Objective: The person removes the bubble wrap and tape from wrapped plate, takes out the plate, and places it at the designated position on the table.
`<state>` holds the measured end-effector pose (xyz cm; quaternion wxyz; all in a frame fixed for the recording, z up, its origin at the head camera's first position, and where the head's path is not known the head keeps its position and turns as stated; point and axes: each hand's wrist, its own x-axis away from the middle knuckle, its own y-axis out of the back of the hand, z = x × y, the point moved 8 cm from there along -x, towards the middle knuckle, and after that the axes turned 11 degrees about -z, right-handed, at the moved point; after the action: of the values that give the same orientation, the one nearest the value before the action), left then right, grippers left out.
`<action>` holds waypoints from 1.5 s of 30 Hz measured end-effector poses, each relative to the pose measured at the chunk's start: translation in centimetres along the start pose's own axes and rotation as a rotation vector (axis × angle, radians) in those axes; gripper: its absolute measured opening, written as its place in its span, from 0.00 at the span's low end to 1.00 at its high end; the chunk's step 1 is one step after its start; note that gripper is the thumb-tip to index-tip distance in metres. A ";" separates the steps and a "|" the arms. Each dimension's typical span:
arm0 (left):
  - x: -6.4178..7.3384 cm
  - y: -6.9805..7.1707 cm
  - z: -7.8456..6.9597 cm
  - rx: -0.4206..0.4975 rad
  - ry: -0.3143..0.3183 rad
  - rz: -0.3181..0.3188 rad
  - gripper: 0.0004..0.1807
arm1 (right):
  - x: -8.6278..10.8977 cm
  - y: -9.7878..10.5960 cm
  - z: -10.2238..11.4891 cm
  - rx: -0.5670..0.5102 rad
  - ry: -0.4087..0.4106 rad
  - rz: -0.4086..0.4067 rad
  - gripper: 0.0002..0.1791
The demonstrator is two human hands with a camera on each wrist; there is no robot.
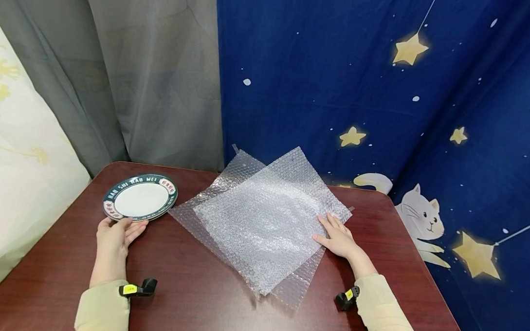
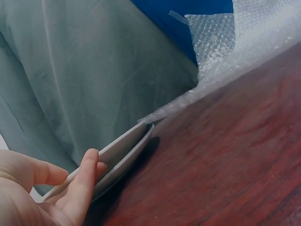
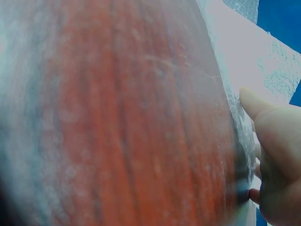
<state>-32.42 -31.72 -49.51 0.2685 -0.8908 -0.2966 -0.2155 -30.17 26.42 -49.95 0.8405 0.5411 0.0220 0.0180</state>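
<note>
At the table's left, my left hand pinches the near rim of a round plate with a white centre and a dark green lettered border. Seen edge-on in the left wrist view, the plate shows two rim-like edges; whether a second plate lies beneath, I cannot tell. Two overlapping sheets of bubble wrap lie at the middle, the upper one turned against the lower. My right hand rests on their right side, fingers extended. A faint rounded bulge shows in the upper sheet; what is under it is hidden.
The reddish-brown wooden table ends at the back against a grey curtain and a blue star-patterned curtain. A pale curtain hangs along the left side.
</note>
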 end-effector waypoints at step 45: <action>-1.4 -0.1 0.3 -0.293 -0.077 0.026 0.46 | -0.1 0.3 0.2 0.027 0.010 0.001 0.44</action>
<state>-33.41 -32.03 -50.50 0.1267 -0.9318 -0.2605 -0.2188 -30.27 26.42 -49.56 0.8329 0.5524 0.0261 0.0206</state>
